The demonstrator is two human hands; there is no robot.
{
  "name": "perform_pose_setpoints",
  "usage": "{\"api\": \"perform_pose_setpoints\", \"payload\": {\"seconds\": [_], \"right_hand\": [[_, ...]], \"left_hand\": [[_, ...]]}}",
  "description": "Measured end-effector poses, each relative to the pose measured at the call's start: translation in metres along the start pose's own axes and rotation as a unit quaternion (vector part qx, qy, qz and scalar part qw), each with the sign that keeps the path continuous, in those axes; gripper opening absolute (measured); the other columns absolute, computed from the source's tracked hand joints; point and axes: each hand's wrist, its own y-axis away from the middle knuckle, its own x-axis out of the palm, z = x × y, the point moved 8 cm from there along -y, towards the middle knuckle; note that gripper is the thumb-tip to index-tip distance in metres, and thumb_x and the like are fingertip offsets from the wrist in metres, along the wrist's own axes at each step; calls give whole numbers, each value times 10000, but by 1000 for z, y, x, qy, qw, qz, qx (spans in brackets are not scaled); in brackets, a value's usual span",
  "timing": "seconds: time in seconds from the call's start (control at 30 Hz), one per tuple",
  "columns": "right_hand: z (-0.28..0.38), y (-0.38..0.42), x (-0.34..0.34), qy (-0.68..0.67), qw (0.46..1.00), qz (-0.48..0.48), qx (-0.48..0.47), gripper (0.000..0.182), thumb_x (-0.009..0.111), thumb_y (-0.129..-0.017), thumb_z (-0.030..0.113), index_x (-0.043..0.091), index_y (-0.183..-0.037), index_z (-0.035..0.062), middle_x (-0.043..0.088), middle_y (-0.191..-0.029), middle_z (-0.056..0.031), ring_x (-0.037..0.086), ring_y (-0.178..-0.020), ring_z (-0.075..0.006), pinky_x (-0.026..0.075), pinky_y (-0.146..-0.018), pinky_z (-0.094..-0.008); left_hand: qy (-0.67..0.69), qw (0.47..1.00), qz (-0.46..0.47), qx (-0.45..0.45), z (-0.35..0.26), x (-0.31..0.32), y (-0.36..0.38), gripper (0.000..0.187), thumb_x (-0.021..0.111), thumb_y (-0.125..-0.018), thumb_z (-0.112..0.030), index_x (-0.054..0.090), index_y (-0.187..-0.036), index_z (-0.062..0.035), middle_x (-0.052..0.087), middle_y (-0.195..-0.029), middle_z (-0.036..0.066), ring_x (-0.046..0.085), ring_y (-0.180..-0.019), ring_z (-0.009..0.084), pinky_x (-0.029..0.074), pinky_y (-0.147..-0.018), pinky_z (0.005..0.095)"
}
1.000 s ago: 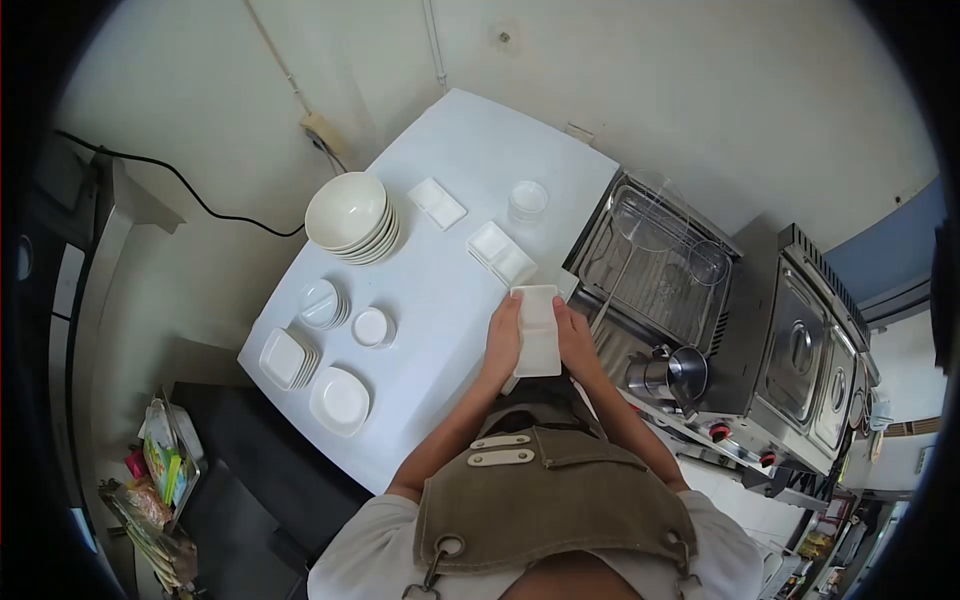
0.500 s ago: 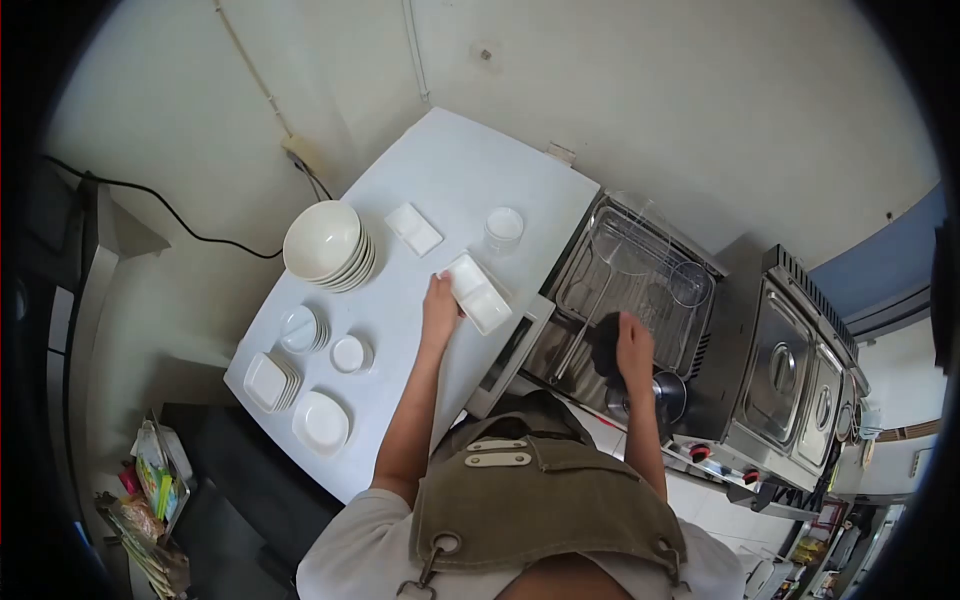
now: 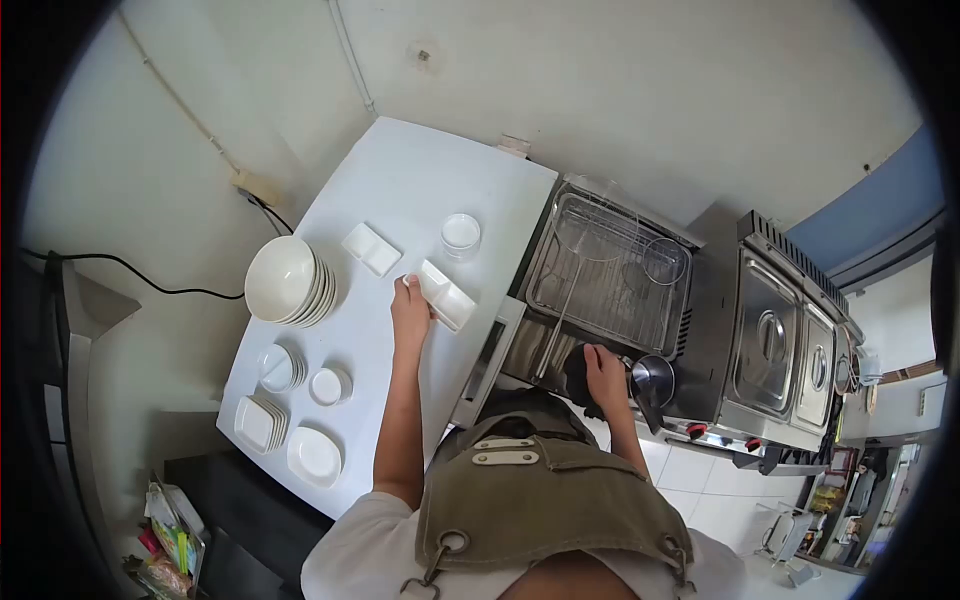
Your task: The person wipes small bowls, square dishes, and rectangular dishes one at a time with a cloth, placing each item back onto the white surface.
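Observation:
My left hand (image 3: 412, 312) grips the near edge of a white two-compartment sauce dish (image 3: 446, 296), which is tilted above the table. My right hand (image 3: 604, 374) is closed on a black cloth (image 3: 577, 382), low beside the front of the fryer. Just left of the held dish, another white divided dish (image 3: 372, 249) lies on the white table (image 3: 400, 170). Behind it stands a stack of small round dishes (image 3: 461, 233).
On the table's left are stacked white bowls (image 3: 280, 279), small round dishes (image 3: 277, 367), rectangular dishes (image 3: 255, 424) and an oval dish (image 3: 314, 456). To the right, a wire basket (image 3: 610, 275) sits in the fryer, with a metal pot (image 3: 653, 380) and lidded steel pans (image 3: 770, 335) beyond.
The whole view has swung, so the table sits further left. My right hand and the black cloth have come down toward the front edge of the fryer. My left hand still grips the sauce dish.

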Motion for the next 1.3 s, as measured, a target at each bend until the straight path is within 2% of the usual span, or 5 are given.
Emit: {"api": "perform_pose_setpoints", "payload": {"seconds": [0.13, 0.63, 0.83, 1.07, 1.3], "right_hand": [[10, -2, -9, 27, 996, 68, 44, 395, 470, -938, 377, 615, -1018, 18, 616, -891, -275, 569, -886, -470, 452, -746, -498], [75, 21, 37, -31, 989, 113, -87, 354, 490, -933, 333, 595, -910, -4, 615, -840, -256, 567, -828, -464, 445, -704, -493], [65, 38, 47, -17, 990, 123, -70, 356, 492, -931, 336, 598, -913, -3, 622, -823, -247, 575, -813, -457, 448, -695, -493], [49, 64, 52, 6, 991, 119, -61, 361, 487, -935, 344, 580, -884, 0, 612, -811, -266, 572, -791, -470, 443, -683, -515], [54, 77, 47, -10, 993, 107, -59, 356, 490, -934, 344, 587, -908, 2, 618, -814, -261, 577, -788, -465, 447, -691, -513]], "left_hand": [[-202, 955, -102, 192, -13, -8, 2, 399, 361, -982, -295, 495, -1156, 38, 543, -938, 224, 588, -813, 289, 477, -742, 409], [-260, 951, -85, 142, 20, -22, -3, 498, 453, -940, -350, 426, -1374, -107, 346, -1257, 262, 358, -1119, 409, 320, -983, 483], [-161, 964, -197, 75, 54, -62, -62, 872, 616, -818, -484, 271, -1370, 97, 336, -1290, 284, 342, -1195, 405, 289, -1015, 487], [-323, 912, -250, 22, 17, -51, -81, 1127, 759, -604, -569, 238, -1362, 82, 369, -1270, 238, 368, -1185, 376, 305, -1003, 460], [-156, 937, -281, 134, 17, -56, -73, 953, 780, -577, -221, 269, -1329, 64, 391, -1239, 243, 385, -1161, 388, 315, -1002, 460]]}}
